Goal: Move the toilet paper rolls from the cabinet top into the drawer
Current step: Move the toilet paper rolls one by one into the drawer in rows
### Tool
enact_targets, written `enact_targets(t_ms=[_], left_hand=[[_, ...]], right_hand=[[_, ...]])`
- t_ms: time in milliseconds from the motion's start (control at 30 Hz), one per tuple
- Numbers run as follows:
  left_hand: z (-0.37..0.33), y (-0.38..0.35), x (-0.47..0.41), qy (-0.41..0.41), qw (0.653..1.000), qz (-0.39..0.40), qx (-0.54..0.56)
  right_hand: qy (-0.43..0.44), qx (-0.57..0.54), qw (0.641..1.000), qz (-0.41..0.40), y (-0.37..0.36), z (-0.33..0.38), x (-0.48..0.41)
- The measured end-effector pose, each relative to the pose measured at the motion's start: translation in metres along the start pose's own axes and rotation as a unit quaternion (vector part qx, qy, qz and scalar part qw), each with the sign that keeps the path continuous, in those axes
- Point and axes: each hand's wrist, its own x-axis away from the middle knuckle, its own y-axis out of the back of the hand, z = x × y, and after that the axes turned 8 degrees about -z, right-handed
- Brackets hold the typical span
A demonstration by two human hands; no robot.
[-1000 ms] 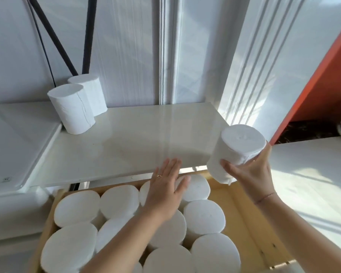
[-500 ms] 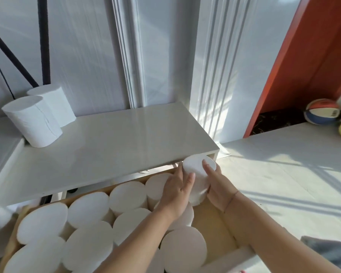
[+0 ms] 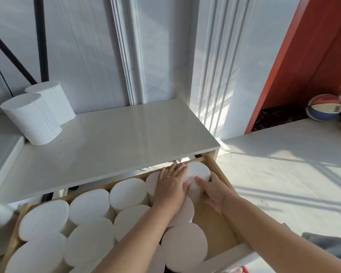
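A white toilet paper roll stands upright in the far right corner of the open wooden drawer. My right hand grips its right side. My left hand lies flat against its left side and over a neighbouring roll. Several white rolls stand packed upright across the drawer. Two more rolls stand at the back left of the white cabinet top, one behind the other.
A bare strip of drawer floor runs along its right side. White panelled wall rises behind the cabinet. An orange panel stands at the right, with a ball on the pale floor beside it. Black rods lean at the back left.
My right hand brought the roll down from above the cabinet edge into the drawer's far right corner. My left hand moved right and came against the roll.
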Motion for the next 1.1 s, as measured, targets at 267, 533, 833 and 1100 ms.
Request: enact_targets(t_ms=[267, 533, 833, 1100], left_hand=[[0.034, 0.033, 0.036, -0.058, 0.997, -0.045, 0.001], [0.119, 0.111, 0.057, 0.064, 0.986, -0.136, -0.07], [0.21, 0.159, 0.071, 0.183, 0.96, -0.17, -0.124], [0.234, 0.159, 0.073, 0.26, 0.929, -0.156, -0.213]], right_hand=[[0.342, 0.281, 0.887, -0.129, -0.021, 0.015, 0.037], [0.473, 0.282, 0.835, 0.001, -0.153, 0.055, 0.045], [0.453, 0.232, 0.854, 0.108, -0.321, 0.084, 0.016], [0.417, 0.199, 0.872, 0.161, -0.423, 0.102, -0.005]])
